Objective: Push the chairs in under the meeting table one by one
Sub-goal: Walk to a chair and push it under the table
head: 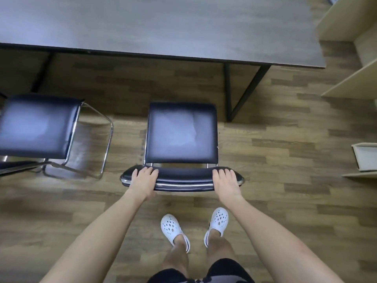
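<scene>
Both bare forearms reach forward from the bottom of the head view. Left hand (143, 181) and right hand (226, 182) are set on the backrest (183, 176) of the centre chair (181, 135), one near each end. On each hand the fingers are curled over the padded top edge and the palm lies against the chrome bar at the rear, so both hands are clamped on the backrest; the right thumb is not visible. The chair's dark padded seat faces the meeting table (163, 27) squarely. Seat front edge lies short of the table's near edge, with a strip of floor (285, 139) showing between them, so the chair is not under the table. It sits toward the table's right end, just left of the black table leg (228, 92) and its diagonal brace. Second chair (34, 127), same dark seat and chrome tube frame, stands to the left, also out from the table, turned slightly and partly cut off by the frame edge. Below the backrest, two feet in white perforated clogs (171, 227) stand on wood-pattern planks, with black shorts (224, 268) at the bottom edge. Pale shelving unit (346, 23) fills the right side, and a white box (365, 158) sits on a low shelf there.
</scene>
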### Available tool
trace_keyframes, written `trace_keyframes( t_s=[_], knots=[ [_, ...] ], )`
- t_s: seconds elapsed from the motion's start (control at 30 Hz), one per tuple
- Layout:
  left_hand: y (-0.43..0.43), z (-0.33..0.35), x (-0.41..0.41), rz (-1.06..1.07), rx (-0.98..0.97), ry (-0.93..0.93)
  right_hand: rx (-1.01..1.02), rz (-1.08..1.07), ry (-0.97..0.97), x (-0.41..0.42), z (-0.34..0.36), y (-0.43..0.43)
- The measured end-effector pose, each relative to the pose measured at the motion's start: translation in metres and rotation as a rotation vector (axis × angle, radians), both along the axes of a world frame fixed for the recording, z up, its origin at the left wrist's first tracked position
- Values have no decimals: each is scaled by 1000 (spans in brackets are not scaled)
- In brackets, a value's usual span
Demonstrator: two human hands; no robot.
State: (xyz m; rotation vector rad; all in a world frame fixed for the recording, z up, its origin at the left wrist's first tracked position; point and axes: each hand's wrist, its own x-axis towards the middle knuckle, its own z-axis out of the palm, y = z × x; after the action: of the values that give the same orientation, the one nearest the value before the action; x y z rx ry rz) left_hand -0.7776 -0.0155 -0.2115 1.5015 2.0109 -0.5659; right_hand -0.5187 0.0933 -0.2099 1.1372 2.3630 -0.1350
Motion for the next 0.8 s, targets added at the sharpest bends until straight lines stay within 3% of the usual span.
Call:
trace_keyframes(
  t_s=[0.33, 0.8],
  knots=[
    [-7, -18, -2, -20, 162, 71, 75, 31, 90, 7, -9, 3],
    [4, -15, -15, -29, 127, 47, 25, -16, 63, -7, 6, 9]
  ],
)
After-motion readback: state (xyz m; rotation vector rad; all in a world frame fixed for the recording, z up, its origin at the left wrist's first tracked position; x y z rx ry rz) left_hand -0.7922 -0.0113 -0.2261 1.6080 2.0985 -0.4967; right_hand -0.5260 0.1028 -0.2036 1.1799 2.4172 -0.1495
